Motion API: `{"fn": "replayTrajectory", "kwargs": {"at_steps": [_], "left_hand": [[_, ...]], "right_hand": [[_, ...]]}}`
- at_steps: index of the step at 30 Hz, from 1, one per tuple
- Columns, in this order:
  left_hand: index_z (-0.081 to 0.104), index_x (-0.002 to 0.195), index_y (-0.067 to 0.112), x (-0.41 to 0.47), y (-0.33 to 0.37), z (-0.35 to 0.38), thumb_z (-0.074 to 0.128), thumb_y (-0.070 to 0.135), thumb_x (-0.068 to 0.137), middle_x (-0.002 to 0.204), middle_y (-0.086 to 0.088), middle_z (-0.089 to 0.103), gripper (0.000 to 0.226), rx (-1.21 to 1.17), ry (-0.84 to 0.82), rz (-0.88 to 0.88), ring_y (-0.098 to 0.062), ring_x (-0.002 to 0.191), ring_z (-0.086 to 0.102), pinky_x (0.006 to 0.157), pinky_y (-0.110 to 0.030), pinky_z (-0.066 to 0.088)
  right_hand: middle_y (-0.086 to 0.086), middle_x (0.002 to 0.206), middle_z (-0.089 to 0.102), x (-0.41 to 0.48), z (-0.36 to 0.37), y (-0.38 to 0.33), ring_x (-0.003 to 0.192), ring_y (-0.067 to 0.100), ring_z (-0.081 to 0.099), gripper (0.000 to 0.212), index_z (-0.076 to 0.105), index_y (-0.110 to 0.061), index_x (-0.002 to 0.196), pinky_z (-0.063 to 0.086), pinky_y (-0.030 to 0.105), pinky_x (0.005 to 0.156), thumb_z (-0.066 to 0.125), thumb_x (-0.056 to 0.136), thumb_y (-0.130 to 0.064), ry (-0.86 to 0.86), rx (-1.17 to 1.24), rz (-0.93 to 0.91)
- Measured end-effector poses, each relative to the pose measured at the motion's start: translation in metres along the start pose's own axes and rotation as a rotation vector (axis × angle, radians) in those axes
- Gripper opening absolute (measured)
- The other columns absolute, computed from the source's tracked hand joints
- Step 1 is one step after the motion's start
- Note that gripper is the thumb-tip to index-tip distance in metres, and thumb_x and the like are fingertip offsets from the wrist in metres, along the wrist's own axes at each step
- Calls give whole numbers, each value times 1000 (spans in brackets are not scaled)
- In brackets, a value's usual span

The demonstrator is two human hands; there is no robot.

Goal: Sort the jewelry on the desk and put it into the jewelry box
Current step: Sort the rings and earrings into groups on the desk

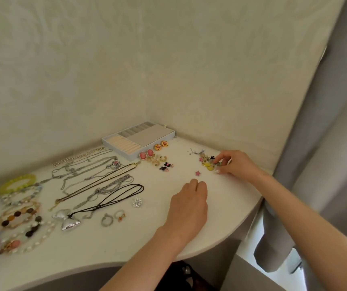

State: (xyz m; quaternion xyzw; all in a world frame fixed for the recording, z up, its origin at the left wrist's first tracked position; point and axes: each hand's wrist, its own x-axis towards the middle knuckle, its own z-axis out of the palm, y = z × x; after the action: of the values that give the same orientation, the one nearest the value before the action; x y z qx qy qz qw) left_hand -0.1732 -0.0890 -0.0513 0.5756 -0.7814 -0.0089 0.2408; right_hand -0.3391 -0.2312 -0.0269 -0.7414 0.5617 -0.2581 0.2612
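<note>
An open grey jewelry box point(164, 136) with cream ring rolls stands at the back corner of the white desk point(109, 246). My right hand point(236, 164) reaches into a small heap of mixed earrings point(207, 161) at the right, its fingertips pinching among the pieces. My left hand point(187, 208) rests knuckles-up on the desk, fingers curled under; I cannot see anything in it. A pink star earring point(197, 173) lies between the two hands. Pink oval earrings point(146, 154) and orange round earrings point(161, 145) sit in front of the box.
Several necklaces point(97, 175) lie spread out at centre left, with a silver bow pendant point(66, 220). Beaded bracelets point(17, 208) fill the far left. Rings point(113, 217) and a white flower piece point(137, 202) lie near the middle. A grey curtain point(325, 143) hangs at right.
</note>
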Motion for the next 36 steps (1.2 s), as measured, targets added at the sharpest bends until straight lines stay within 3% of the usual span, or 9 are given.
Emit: {"fn": "replayTrajectory", "kwargs": {"at_steps": [4,6,9,11,17,22,27,32,36], "left_hand": [[60,98,12,15,-3,21,51,15,69,102,-7,55,30,65,37,-41,-22,85,56,65,-27,44],[61,107,15,21,-3,23,39,26,73,117,-11,56,42,98,-38,-87,-23,96,58,76,-28,48],[27,144,10,32,-2,25,-6,40,77,156,-15,10,81,95,-195,-102,-26,140,18,115,-36,17],[11,149,10,40,-1,27,-2,38,91,158,-9,-7,65,98,-241,-108,-21,145,-1,118,-35,-1],[12,148,6,56,-2,40,-18,44,63,158,-8,3,98,64,-156,-46,-19,144,7,119,-33,2],[27,144,6,57,-5,36,-3,50,68,148,-7,24,93,-55,-67,-111,-21,132,26,111,-29,20],[31,141,9,56,-10,31,36,30,97,141,-3,26,49,-112,-23,-155,-18,127,27,107,-23,22],[29,141,10,57,-12,32,40,28,97,142,-2,25,49,-112,-15,-143,-16,128,25,107,-21,21],[28,142,11,56,-14,30,40,28,98,143,0,23,49,-126,-29,-145,-15,129,24,107,-19,19]], "right_hand": [[0,72,56,6,0,11,61,9,48,20,71,-16,89,37,18,56,77,73,-5,86,-6,9],[-1,72,56,8,0,14,61,7,48,19,71,-16,89,37,16,56,76,74,-5,108,1,-3],[0,71,61,11,0,16,57,5,50,16,70,-18,86,39,12,53,74,77,-5,140,67,-48],[6,74,65,13,1,14,55,8,54,13,70,-20,84,45,16,58,71,80,-7,169,99,-82],[-6,85,58,28,6,4,67,3,48,13,72,-31,88,45,31,73,71,82,-20,106,-64,-201],[-13,80,50,36,8,-3,68,0,46,14,74,-28,91,42,28,70,69,84,-18,26,-192,-210],[-4,84,55,46,5,3,68,3,48,20,73,-24,85,40,22,67,64,85,-5,68,-92,-162],[-11,82,50,53,6,-9,84,16,54,26,73,-23,99,44,31,78,54,92,-7,-34,-234,-221],[-17,81,53,56,5,-14,85,18,59,16,71,-24,100,48,31,77,65,88,-15,-123,-256,-215]]}}
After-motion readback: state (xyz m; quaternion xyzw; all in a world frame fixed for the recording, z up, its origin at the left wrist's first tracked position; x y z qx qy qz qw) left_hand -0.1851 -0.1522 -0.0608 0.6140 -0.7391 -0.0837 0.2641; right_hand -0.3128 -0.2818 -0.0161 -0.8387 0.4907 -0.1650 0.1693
